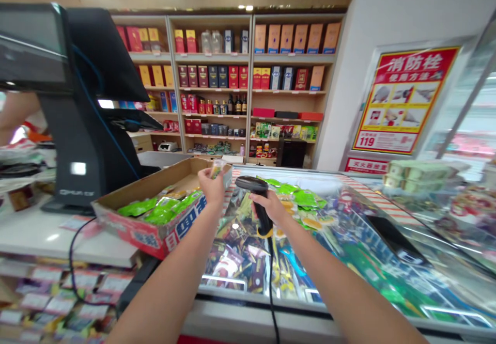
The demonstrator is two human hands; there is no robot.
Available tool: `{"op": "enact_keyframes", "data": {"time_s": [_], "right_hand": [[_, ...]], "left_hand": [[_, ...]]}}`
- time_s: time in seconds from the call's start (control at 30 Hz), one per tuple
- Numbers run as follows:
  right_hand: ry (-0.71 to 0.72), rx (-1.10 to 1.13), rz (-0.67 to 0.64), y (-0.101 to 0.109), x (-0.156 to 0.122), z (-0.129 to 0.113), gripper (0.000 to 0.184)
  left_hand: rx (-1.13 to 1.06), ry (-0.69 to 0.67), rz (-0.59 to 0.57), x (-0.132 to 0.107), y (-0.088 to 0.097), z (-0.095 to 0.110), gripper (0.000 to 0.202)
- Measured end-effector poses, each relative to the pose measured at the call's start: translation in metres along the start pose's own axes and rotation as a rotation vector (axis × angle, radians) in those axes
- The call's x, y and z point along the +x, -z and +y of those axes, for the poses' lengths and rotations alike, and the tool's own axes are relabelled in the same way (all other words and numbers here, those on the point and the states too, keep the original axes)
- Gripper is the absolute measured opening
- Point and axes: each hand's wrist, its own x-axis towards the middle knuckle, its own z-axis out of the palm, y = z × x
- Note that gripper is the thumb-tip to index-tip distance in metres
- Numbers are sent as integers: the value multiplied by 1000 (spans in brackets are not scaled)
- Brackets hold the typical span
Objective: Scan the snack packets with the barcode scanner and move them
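My left hand [211,188] pinches a small clear-and-yellowish packet [218,166] above the far right corner of an open cardboard box [127,233]. Green packets [165,212] lie inside that box. In my right hand [273,207] is a black barcode scanner [251,183], gripped by its handle with the head pointing left. Its cable [272,287] hangs down toward me. Beyond the scanner, more green packets [308,198] and some yellowish ones lie on the glass top of a freezer [267,310].
A black point-of-sale terminal [93,116] stands at the left on a white counter [93,246]. A dark phone [395,238] lies on the glass at the right. Egg cartons [420,173] sit farther right. Shelves of boxed bottles [213,77] line the back wall.
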Motion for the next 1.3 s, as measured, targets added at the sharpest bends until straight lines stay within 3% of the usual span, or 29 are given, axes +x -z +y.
{"op": "enact_keyframes", "data": {"time_s": [0.1, 0.2, 0.3, 0.4, 0.53, 0.73, 0.83, 0.97, 1.07, 1.3], "right_hand": [[14, -8, -77, -30, 13, -11, 32], [27, 36, -116, -60, 24, -16, 33], [37, 67, -157, -82, 28, -15, 35], [44, 61, -172, -87, 26, -12, 36], [-1, 68, -99, -67, 18, -3, 31], [-65, 57, 110, -2, -2, 11, 31], [-69, 51, 212, 31, -16, 16, 30], [-62, 134, 359, 64, -31, 27, 31], [-68, 166, 436, 77, -34, 37, 33], [-67, 107, 414, 78, -33, 38, 30]], "left_hand": [[11, -75, 214, 33, 32, 19, 31], [57, -186, 364, 51, 59, 29, 32], [105, -308, 421, 55, 76, 34, 33], [104, -391, 372, 48, 78, 36, 31], [49, -425, 166, 22, 57, 24, 31], [46, -132, -387, -40, -1, -21, 28], [139, -53, -578, -71, -29, -43, 17], [259, -76, -643, -97, -59, -59, 12], [372, -95, -652, -105, -74, -66, 13], [667, -121, -714, -110, -86, -70, 20]]}}
